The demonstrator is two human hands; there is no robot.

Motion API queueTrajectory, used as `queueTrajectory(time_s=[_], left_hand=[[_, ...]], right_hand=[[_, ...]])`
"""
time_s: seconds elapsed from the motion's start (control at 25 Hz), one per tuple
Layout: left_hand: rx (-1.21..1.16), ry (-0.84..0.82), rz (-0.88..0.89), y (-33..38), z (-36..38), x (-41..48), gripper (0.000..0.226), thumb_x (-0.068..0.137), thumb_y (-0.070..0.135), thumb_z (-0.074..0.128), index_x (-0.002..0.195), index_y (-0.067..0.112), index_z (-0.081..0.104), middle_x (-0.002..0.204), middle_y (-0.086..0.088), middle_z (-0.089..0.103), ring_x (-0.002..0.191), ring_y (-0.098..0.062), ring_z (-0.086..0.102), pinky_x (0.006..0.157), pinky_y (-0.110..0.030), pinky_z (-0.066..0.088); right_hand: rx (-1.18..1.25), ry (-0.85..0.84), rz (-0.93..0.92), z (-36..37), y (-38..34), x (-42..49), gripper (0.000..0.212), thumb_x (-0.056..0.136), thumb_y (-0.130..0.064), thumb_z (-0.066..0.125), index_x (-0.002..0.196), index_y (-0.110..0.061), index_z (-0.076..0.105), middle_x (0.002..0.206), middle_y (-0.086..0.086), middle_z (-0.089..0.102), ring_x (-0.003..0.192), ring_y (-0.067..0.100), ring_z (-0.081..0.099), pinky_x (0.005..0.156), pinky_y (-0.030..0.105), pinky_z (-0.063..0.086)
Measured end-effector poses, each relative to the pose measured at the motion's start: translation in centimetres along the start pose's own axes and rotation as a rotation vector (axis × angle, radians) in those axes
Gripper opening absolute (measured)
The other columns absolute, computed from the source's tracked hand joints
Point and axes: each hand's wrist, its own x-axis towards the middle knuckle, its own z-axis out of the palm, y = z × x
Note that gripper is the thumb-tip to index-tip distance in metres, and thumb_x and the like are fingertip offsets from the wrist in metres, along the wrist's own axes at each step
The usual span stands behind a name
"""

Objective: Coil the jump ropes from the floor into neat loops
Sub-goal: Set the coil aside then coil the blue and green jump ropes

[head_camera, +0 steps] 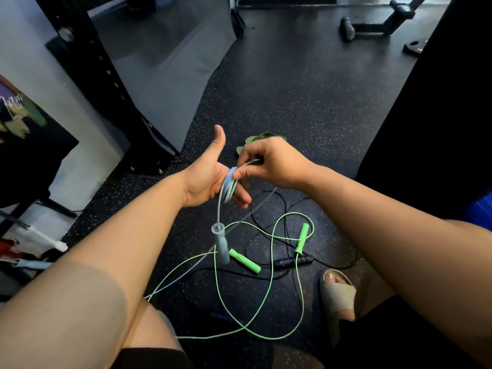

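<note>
Left hand (205, 179): held out palm-side in, thumb raised, fingers straight and together. The thin pale blue plastic jump rope (229, 186) is wound in several turns around those fingers. One end of it drops straight down to its pale blue cylindrical handle (221, 246), which hangs clear above the floor.

Right hand (271, 163): thumb and fingertips pinched on the same rope at the top of the coil.

On the black speckled rubber floor (292, 102) below: a loose bright green jump rope (269, 288) with two green handles, tangled across a thin black jump rope (266, 206) with a dark handle. A beige slide sandal (336, 296) stands just beside them.
</note>
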Motion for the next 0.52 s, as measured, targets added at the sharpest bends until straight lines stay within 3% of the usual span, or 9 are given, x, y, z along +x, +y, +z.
queueTrajectory(time_s=[0.12,0.24,0.36,0.52], left_hand=[[-0.125,-0.072,0.015,0.3,-0.1,-0.1,0.127,0.065,0.096,-0.008,0.084,-0.005,0.066,0.071,-0.022,0.066,0.068,-0.036,0.066,0.088,-0.045,0.054],[-0.223,-0.145,0.034,0.5,0.0,-0.6,0.122,0.060,0.100,-0.002,0.074,-0.001,0.067,0.074,-0.020,0.055,0.062,-0.033,0.060,0.077,-0.043,0.055],[-0.270,-0.196,0.062,0.9,0.2,-1.1,0.122,0.058,0.100,-0.007,0.070,0.000,0.062,0.060,-0.016,0.056,0.058,-0.031,0.060,0.081,-0.041,0.050],[-0.409,-0.122,0.157,1.3,-0.3,-1.7,0.122,0.057,0.101,-0.009,0.072,0.001,0.060,0.048,-0.009,0.054,0.056,-0.029,0.057,0.083,-0.039,0.043]], right_hand=[[0.147,-0.054,0.023,0.4,-0.2,-0.3,0.023,0.093,-0.031,0.067,0.077,-0.015,0.063,0.062,-0.010,0.065,0.058,0.004,0.052,0.059,0.025,0.042],[0.121,-0.032,0.038,0.7,-0.2,-0.3,0.036,0.099,-0.032,0.059,0.072,-0.008,0.056,0.060,-0.009,0.051,0.056,0.003,0.041,0.056,0.026,0.037],[0.130,0.005,0.108,1.0,0.4,-0.1,0.046,0.099,-0.037,0.056,0.067,-0.004,0.049,0.061,-0.001,0.039,0.057,0.007,0.034,0.054,0.030,0.032],[0.331,0.045,0.257,2.1,1.5,-0.1,0.040,0.103,-0.035,0.048,0.076,-0.006,0.054,0.065,0.002,0.048,0.061,0.015,0.047,0.061,0.035,0.043]])
